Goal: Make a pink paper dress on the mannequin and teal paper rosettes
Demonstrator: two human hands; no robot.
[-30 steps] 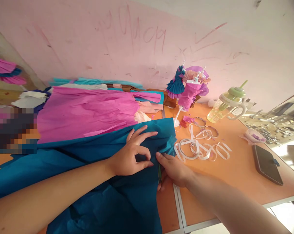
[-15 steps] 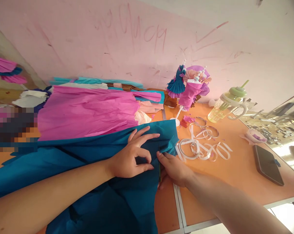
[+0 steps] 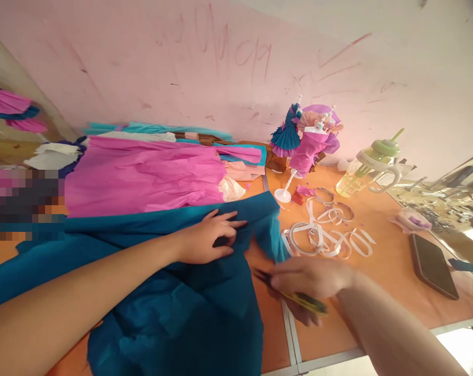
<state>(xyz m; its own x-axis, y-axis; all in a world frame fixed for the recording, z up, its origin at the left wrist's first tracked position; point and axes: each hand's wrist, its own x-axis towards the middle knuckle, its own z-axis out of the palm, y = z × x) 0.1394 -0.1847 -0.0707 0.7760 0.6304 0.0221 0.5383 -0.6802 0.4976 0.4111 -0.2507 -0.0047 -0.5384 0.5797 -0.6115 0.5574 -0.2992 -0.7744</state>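
A large teal sheet (image 3: 205,303), thin like crepe paper, covers the near left of the table and drapes toward me. My left hand (image 3: 209,237) lies on it with the fingers spread, the thumb and index finger near each other. To the right of the sheet, my right hand (image 3: 305,282) is closed around yellow-handled thread snips (image 3: 305,301), blurred by motion. Their dark tips point left toward the sheet, apart from it. A notch opens in the sheet's right edge, and a teal flap (image 3: 271,237) hangs beyond it, close to my right knuckles.
A pink sheet (image 3: 150,172) is spread behind the teal one. Small dress forms (image 3: 309,149) stand near the wall. White ribbon loops (image 3: 330,237), a bottle (image 3: 364,169) with a straw, a small bowl (image 3: 412,219) and a phone (image 3: 432,266) occupy the right side of the table.
My right hand has pulled away from the sheet, right and slightly down, with the snips. A notch now shows at the sheet's edge. My left hand has shifted a little left and flattened.
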